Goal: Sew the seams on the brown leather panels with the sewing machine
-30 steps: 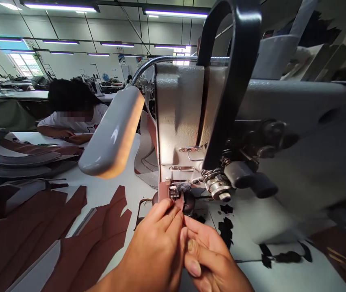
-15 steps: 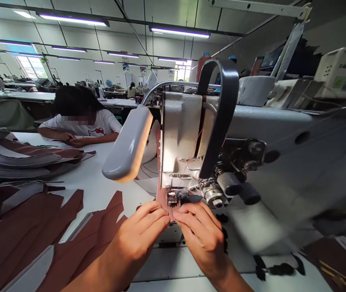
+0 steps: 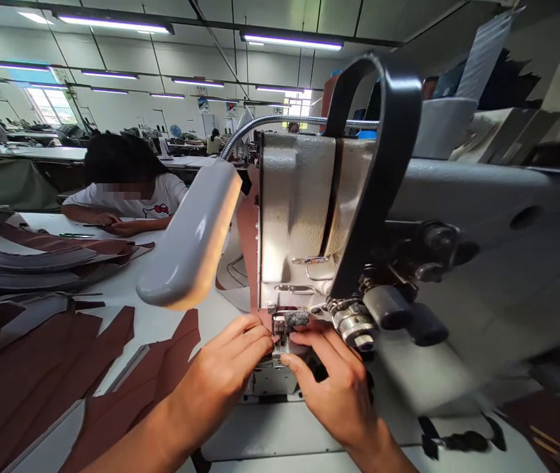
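A sewing machine (image 3: pixel 294 203) stands in front of me, its lit presser foot (image 3: pixel 280 325) between my hands. My left hand (image 3: pixel 231 358) lies just left of the foot, fingers closed on the near end of a reddish-brown fabric piece (image 3: pixel 265 316). The fabric passes by the foot, and more of it shows as a strip (image 3: pixel 248 246) behind the machine head. My right hand (image 3: pixel 336 381) is right of the foot, thumb and index finger apart, fingertips close to the needle plate. Its other fingers are partly hidden under the machine.
A grey lamp (image 3: pixel 191 243) on a bendable arm hangs left of the machine head. Reddish-brown cut pieces (image 3: pixel 38 368) and stacked curved pieces (image 3: pixel 38 253) cover the table's left side. Across the table sits a person (image 3: pixel 127 177). A black strap-like loop (image 3: pixel 383 164) arches over the machine.
The fabric has moved away from me, past the foot, with less of it on the near side. My right thumb has parted from the index finger. The machine looks slightly nearer.
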Action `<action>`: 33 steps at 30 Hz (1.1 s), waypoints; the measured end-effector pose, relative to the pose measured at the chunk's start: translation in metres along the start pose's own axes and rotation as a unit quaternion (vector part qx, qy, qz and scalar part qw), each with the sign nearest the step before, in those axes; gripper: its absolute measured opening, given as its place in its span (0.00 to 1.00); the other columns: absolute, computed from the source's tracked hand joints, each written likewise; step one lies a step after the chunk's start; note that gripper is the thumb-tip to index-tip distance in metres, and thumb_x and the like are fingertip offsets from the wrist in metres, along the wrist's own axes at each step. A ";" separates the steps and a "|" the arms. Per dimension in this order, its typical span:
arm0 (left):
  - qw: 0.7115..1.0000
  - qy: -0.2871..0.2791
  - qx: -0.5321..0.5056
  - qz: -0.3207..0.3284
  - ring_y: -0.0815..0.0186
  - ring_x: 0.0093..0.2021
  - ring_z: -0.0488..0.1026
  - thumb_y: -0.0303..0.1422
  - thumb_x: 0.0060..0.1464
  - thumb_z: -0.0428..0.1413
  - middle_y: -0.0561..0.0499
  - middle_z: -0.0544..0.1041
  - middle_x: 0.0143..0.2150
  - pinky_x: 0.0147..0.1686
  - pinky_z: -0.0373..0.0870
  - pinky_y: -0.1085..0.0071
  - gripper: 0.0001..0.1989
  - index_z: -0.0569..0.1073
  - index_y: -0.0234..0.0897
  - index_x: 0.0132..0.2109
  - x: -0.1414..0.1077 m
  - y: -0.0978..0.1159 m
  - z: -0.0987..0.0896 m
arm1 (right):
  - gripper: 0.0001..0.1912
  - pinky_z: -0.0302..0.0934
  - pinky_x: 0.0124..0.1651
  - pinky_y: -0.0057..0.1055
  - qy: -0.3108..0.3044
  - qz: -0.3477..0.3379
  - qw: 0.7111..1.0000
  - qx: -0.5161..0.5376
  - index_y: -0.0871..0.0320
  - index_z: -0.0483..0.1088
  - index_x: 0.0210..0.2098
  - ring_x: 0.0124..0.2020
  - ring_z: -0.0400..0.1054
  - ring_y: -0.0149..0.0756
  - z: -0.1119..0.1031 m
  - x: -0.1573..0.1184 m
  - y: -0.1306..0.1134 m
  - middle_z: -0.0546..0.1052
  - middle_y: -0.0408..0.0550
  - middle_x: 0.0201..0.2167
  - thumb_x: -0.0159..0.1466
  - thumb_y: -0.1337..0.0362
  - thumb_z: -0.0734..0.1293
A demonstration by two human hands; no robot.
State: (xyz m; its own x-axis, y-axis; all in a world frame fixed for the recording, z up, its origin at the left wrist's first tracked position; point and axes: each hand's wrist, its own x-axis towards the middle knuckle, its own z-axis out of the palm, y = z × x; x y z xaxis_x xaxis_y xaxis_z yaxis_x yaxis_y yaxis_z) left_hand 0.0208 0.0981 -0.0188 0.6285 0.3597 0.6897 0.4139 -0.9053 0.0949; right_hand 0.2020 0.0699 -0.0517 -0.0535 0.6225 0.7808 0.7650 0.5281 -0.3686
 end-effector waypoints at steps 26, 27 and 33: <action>0.999 -0.011 -0.035 -0.007 0.64 0.47 0.69 0.21 0.59 0.44 0.45 0.75 0.38 0.45 0.70 0.69 0.10 0.69 0.30 0.41 0.007 -0.007 -0.001 | 0.25 0.55 0.55 0.48 -0.218 0.140 0.961 0.093 0.58 0.70 0.44 0.48 0.65 0.49 0.002 0.016 0.028 0.74 0.54 0.44 0.52 0.49 0.67; 0.999 -0.011 -0.033 -0.006 0.64 0.47 0.69 0.21 0.60 0.43 0.45 0.75 0.38 0.45 0.70 0.68 0.10 0.69 0.31 0.41 0.007 -0.007 -0.001 | 0.25 0.55 0.55 0.48 -0.213 0.135 0.963 0.090 0.57 0.70 0.44 0.48 0.65 0.49 0.002 0.016 0.028 0.74 0.54 0.43 0.51 0.49 0.67; 0.999 -0.011 -0.034 0.001 0.64 0.45 0.69 0.21 0.60 0.43 0.45 0.74 0.37 0.45 0.70 0.68 0.10 0.68 0.31 0.40 0.005 -0.008 0.001 | 0.22 0.60 0.51 0.42 -0.198 0.126 0.967 0.094 0.56 0.71 0.41 0.44 0.68 0.45 0.001 0.014 0.028 0.76 0.50 0.41 0.51 0.50 0.68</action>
State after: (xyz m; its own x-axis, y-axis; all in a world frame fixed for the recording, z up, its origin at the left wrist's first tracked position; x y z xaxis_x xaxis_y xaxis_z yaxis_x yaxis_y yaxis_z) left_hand 0.0211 0.1076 -0.0167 0.6440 0.3621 0.6739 0.3681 -0.9189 0.1419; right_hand 0.2221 0.0943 -0.0519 -0.1510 0.8984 0.4125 0.6573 0.4029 -0.6369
